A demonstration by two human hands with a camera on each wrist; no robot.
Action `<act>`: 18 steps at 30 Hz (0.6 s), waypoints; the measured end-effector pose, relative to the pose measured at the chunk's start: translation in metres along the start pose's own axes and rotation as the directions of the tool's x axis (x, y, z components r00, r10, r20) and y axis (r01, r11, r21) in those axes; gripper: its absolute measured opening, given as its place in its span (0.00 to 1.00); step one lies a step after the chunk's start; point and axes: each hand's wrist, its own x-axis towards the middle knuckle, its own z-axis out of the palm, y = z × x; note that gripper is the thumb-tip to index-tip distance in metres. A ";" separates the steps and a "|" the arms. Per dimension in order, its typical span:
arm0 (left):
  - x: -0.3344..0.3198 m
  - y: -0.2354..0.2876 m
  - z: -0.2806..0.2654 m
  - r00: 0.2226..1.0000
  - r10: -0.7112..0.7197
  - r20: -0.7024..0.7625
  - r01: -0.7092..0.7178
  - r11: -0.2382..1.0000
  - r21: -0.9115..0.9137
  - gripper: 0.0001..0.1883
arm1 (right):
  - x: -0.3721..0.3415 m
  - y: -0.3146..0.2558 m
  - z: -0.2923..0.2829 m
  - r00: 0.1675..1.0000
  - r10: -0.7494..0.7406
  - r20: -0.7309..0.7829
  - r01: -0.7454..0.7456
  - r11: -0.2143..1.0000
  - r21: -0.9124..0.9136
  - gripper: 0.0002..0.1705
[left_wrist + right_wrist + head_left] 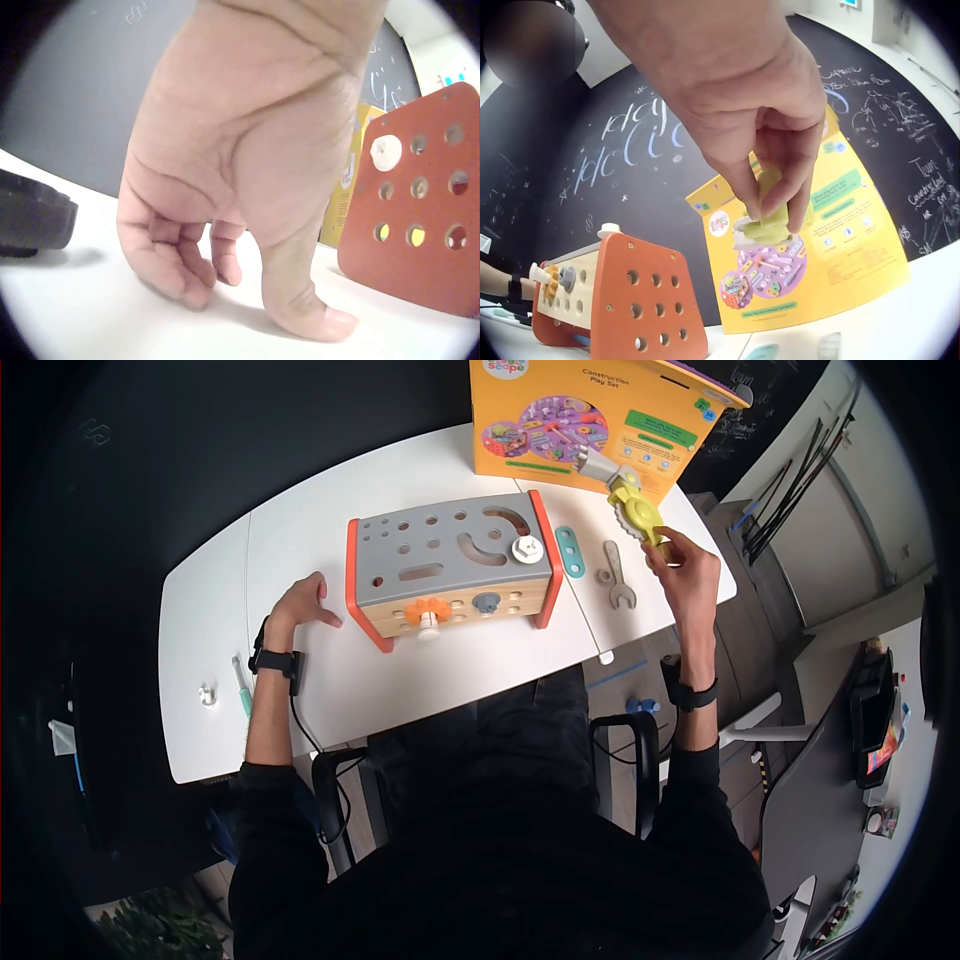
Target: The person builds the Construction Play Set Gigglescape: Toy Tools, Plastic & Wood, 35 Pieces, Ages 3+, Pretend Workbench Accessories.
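Observation:
My right hand (690, 575) pinches a yellow-green toy saw (636, 512) with a grey toothed edge, raised over the table's right side. Thumb and fingertips grip its end, and the right wrist view shows much of it hidden by the hand. My left hand (303, 603) rests at the table beside the toy workbench (450, 555), fingers loosely bent and holding nothing. The workbench has a grey slotted top and orange-red side panels. A white bolt (527, 549) stands on its top. On the wooden front are an orange gear (428, 608) and a grey nut (486, 603).
Right of the workbench lie a teal strip with holes (570, 552) and a grey toy wrench (618, 575). A yellow box (600, 420) stands behind them. Left of my left arm are a white bolt (207, 695) and a teal-handled screwdriver (242, 685).

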 end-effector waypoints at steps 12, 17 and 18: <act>-0.117 0.180 -0.085 0.637 0.125 -0.761 -0.318 0.941 -0.112 0.26 | -0.028 -0.113 -0.013 0.691 -0.694 -0.203 0.684 0.718 -0.126 0.19; -0.135 0.214 -0.087 0.657 0.382 -0.650 -0.588 0.799 -0.125 0.41 | -0.037 -0.135 0.002 0.552 -0.825 -0.120 0.817 0.564 -0.119 0.27; -0.134 0.215 -0.087 0.686 0.353 -0.636 -0.541 0.832 -0.121 0.35 | -0.037 -0.138 0.004 0.526 -0.844 -0.104 0.833 0.536 -0.138 0.28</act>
